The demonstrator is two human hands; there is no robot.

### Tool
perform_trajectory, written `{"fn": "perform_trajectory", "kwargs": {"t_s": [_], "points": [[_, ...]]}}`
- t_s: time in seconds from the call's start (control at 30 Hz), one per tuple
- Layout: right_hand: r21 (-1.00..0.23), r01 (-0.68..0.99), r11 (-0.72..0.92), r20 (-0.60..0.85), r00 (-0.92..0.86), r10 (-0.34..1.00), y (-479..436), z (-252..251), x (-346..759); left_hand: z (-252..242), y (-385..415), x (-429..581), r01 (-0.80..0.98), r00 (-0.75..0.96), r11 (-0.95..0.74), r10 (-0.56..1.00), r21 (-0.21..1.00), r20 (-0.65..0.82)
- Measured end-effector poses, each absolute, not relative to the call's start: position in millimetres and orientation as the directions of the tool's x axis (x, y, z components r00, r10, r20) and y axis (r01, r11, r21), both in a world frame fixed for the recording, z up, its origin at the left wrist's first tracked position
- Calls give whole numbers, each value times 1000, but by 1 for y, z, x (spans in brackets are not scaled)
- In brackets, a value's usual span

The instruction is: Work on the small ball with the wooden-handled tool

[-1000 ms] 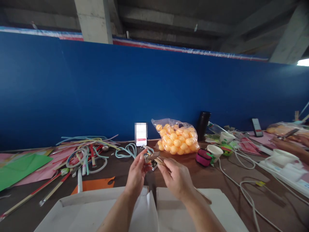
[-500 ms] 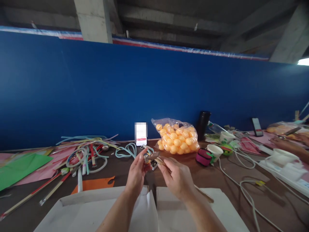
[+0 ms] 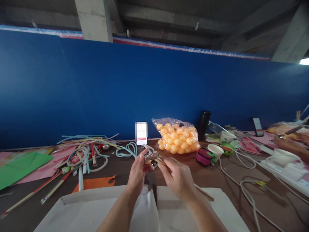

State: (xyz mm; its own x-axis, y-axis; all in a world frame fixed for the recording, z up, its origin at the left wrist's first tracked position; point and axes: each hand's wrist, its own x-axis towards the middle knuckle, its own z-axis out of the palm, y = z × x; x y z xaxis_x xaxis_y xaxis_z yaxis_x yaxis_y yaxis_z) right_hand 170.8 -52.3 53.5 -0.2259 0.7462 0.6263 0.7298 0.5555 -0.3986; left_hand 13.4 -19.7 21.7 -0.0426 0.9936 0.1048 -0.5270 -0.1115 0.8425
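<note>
My left hand (image 3: 137, 173) is raised above the brown table (image 3: 183, 164), fingers pinched on a small shiny metal piece (image 3: 146, 157). My right hand (image 3: 177, 178) is closed on thin wooden sticks (image 3: 160, 159) whose tips meet that metal piece between the two hands. A long stick end (image 3: 204, 192) runs out behind my right wrist. Below my forearms lie two white open boxes (image 3: 79, 209). What the metal piece is cannot be made out.
A clear bag of orange balls (image 3: 176, 138) sits behind the hands, a black cup (image 3: 203, 120) and paper cups (image 3: 214, 150) to its right. Coloured straws and cords (image 3: 84, 151) lie left, white cables (image 3: 248, 185) right. Another person's hands (image 3: 289, 141) work at far right. A blue wall (image 3: 154, 87) backs the table.
Both hands stay together at the same spot, shifting only slightly. The view has tilted a little.
</note>
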Motion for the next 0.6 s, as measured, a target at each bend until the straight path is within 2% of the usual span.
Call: {"fn": "perform_trajectory", "kwargs": {"t_s": [0.3, 0.43, 0.6], "points": [[-398, 731, 554, 650, -200, 733, -50, 52, 171, 22, -20, 15, -583, -52, -110, 994, 805, 99], [-444, 697, 563, 678, -150, 720, -51, 53, 173, 24, -17, 16, -663, -112, -111, 993, 741, 49], [-431, 704, 565, 667, -173, 725, -50, 52, 172, 25, -15, 16, -686, -135, -98, 991, 721, 6]]}}
